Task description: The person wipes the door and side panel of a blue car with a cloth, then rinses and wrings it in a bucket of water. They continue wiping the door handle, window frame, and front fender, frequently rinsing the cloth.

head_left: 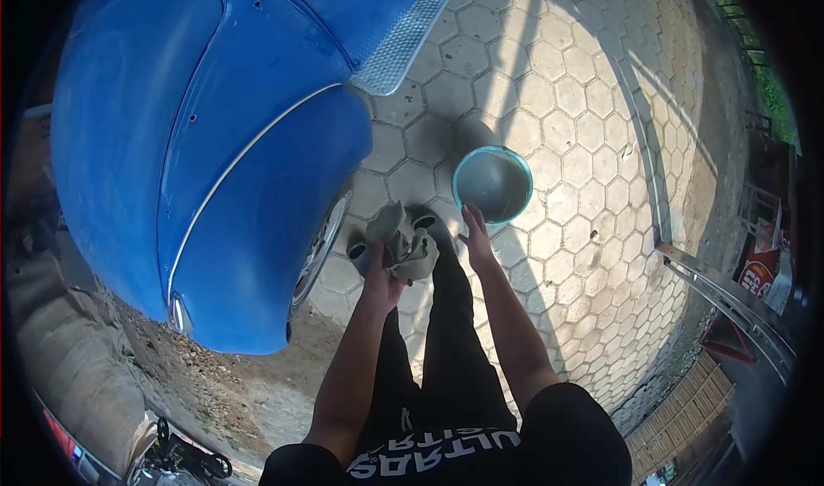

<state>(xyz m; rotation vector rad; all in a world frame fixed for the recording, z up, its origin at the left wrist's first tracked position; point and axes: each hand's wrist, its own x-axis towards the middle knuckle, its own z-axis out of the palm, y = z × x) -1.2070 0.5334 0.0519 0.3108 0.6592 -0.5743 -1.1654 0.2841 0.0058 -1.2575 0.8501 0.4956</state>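
Note:
A crumpled grey-beige cloth [402, 244] is bunched up in my left hand [383, 287], in front of my legs and over my shoes. My right hand [476, 235] is stretched forward with thumb and fingers apart. Its fingertips overlap the near rim of a teal bucket [530, 196], which stands on the paving with greyish water inside. To the left is a blue car [257, 220] with a rounded fender and a pale trim line. Part of its wheel [324, 244] shows below the fender.
Hexagonal paving [579, 173] spreads ahead and to the right, partly sunlit. Bare soil with rubble [227, 392] lies at lower left. A metal frame [721, 293] and a slatted bamboo panel [682, 409] stand at right. A grey cover [77, 374] drapes something at far left.

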